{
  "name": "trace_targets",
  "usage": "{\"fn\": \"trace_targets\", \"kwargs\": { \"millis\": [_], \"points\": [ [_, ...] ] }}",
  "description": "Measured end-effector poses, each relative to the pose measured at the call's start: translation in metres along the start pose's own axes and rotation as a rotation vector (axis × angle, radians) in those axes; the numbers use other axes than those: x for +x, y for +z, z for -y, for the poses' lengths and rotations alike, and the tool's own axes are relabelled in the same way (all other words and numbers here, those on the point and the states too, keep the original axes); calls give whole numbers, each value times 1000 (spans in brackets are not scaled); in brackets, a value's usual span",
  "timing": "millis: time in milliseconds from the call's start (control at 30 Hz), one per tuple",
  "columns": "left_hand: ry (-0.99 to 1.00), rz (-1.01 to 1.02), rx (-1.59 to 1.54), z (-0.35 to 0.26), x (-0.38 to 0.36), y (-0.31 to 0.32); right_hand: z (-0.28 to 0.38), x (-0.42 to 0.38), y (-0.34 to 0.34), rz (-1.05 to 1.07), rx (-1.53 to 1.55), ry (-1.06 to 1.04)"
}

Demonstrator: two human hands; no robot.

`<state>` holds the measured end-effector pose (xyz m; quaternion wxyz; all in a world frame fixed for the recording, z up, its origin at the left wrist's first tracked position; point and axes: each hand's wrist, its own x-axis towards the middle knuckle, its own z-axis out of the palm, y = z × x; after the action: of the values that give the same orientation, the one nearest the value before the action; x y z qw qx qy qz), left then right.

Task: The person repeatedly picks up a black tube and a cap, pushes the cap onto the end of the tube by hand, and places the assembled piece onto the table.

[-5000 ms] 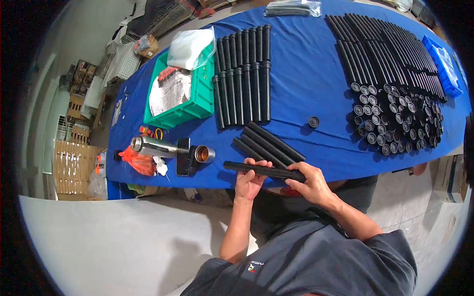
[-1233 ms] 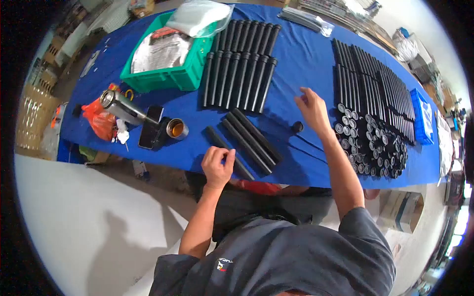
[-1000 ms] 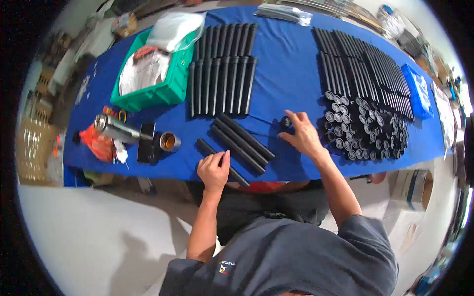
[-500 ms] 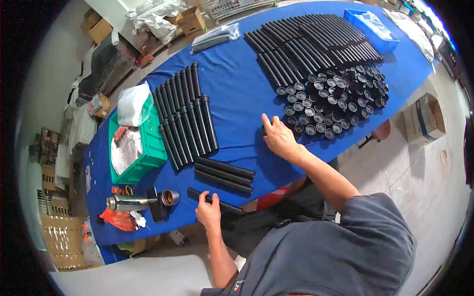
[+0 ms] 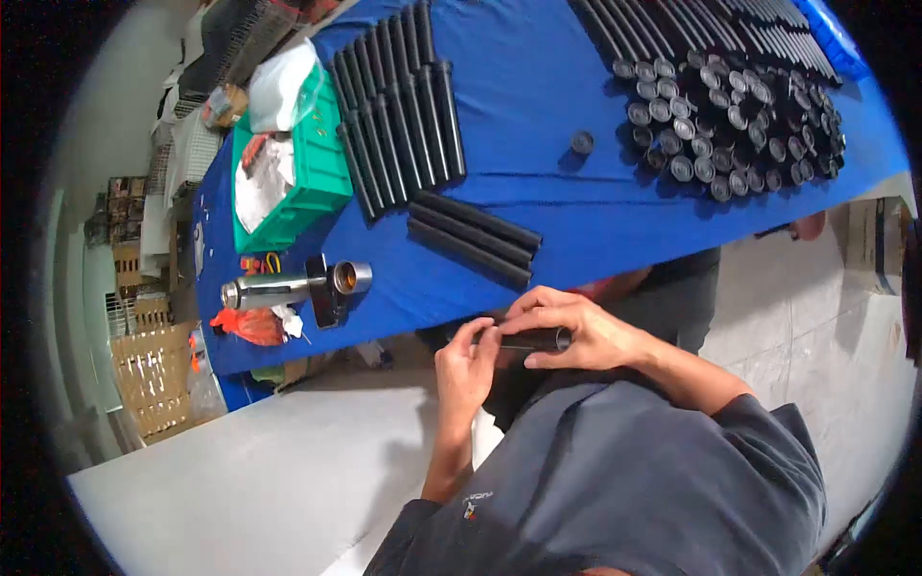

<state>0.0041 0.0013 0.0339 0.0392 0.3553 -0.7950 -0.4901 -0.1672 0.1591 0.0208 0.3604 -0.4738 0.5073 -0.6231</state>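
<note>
In front of my body, just off the table's near edge, I hold a black tube in both hands. My left hand pinches its left end with thumb and fingers. My right hand is closed round the right part, fingers above and thumb below, and the open right end shows. Three loose black tubes lie on the blue table beyond the hands. A single black round cap stands apart on the cloth. To the right is a heap of similar black caps. Tubes with wider collared ends lie in two rows.
On the left stands a green crate with a white bag and papers. Nearby are a steel flask, a metal cup, a dark phone-like slab and a red bag. More black tubes lie at the back right.
My left hand has lifted the tube from the table edge toward my body. My right hand has come back from beside the cap heap and taken hold of the tube. The view has tilted down.
</note>
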Motion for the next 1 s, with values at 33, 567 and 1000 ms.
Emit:
{"fn": "trace_targets", "kwargs": {
  "millis": [33, 567, 1000],
  "points": [
    [-106, 97, -50, -3, -5, -4, -4, -3, -1, 0, 39, 19],
    [103, 384, -79, -4, -9, -7, -13, -23, 9, -157, 488, 286],
    [-81, 421, -583, 8, -8, -6, -10, -21, 2, -39, -10, 119]
  ]
}}
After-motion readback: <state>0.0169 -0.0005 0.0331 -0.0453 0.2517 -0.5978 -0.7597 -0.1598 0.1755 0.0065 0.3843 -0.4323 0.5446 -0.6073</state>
